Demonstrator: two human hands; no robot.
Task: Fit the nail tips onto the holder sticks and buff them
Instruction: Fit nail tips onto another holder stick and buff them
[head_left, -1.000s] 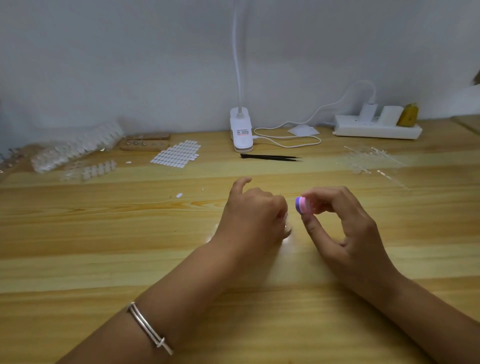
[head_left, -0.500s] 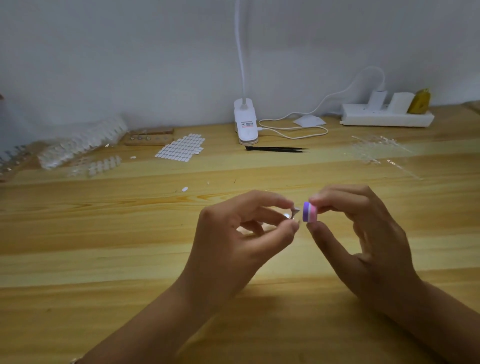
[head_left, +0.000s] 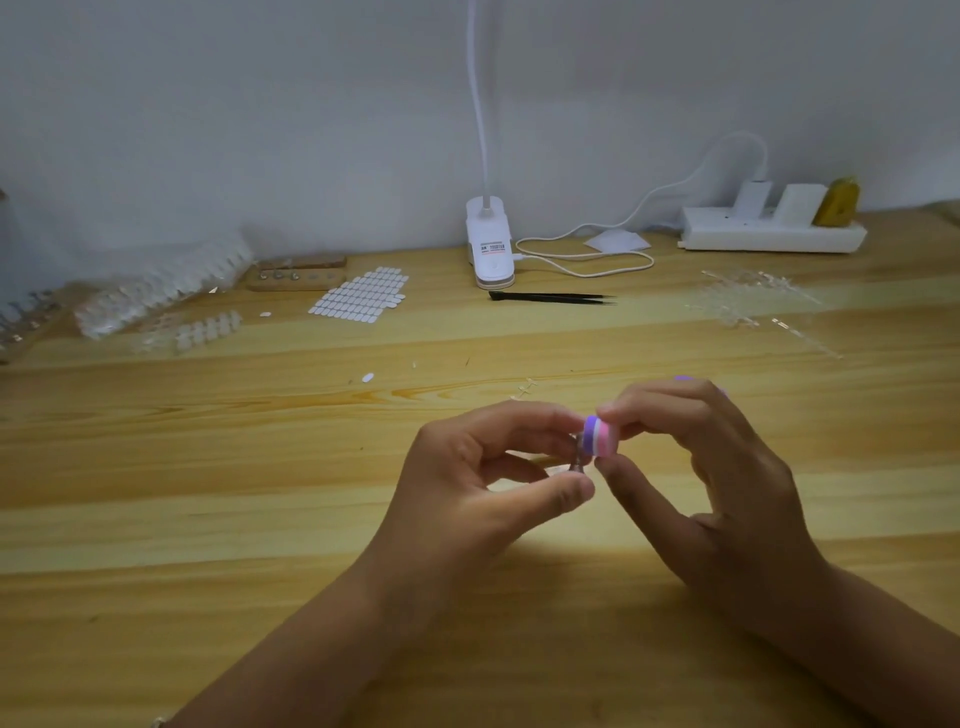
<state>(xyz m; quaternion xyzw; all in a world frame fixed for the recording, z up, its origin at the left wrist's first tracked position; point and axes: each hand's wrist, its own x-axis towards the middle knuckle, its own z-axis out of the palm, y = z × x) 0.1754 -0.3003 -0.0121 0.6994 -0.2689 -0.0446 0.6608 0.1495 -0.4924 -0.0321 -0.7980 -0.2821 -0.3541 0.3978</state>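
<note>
Now | left hand (head_left: 483, 488) grip pinches nail tip (head_left: 576, 457) | right hand (head_left: 727, 467) grip pinches buffer (head_left: 600, 436), touching tip

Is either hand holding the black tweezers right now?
No: the black tweezers lie untouched on the table beside the lamp base.

Reckoned from the left hand (head_left: 467, 493) and right hand (head_left: 727, 478), open bench (head_left: 182, 467) is found at 3 and 9 o'clock. Passage is barred at 10 to 11 o'clock by bagged nail tips (head_left: 161, 291) and a sticker sheet (head_left: 361, 293), at 12 by tweezers (head_left: 550, 298) and a lamp clamp (head_left: 491, 244), and at 1 by clear sticks (head_left: 748, 301).
</note>
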